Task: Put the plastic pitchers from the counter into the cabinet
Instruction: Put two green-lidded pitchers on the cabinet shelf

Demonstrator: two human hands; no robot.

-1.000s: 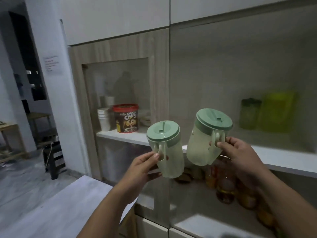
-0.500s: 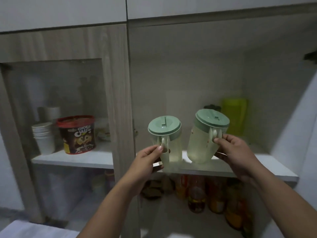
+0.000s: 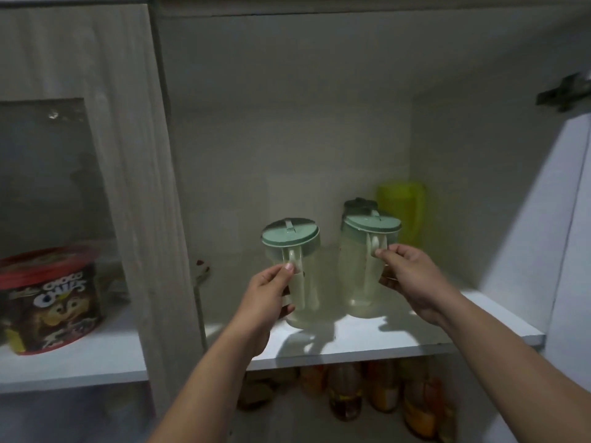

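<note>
Two pale translucent plastic pitchers with mint-green lids stand side by side on the white cabinet shelf (image 3: 415, 337). My left hand (image 3: 268, 292) grips the handle of the left pitcher (image 3: 307, 282), whose base rests on the shelf. My right hand (image 3: 406, 276) holds the handle of the right pitcher (image 3: 355, 276), which leans slightly left, its base at the shelf surface. Behind them stand a dark-lidded pitcher (image 3: 359, 204) and a yellow-green pitcher (image 3: 403, 209) near the back right corner.
The cabinet's wooden divider (image 3: 150, 219) stands to the left; beyond it a red-lidded cereal tub (image 3: 51, 298) sits on a shelf. Several bottles and jars (image 3: 377, 391) fill the shelf below. The open door (image 3: 569, 219) is at the right.
The view has closed in on the cabinet. Both pitchers moved forward and down from in front of the shelf edge onto the shelf, still held by their handles.
</note>
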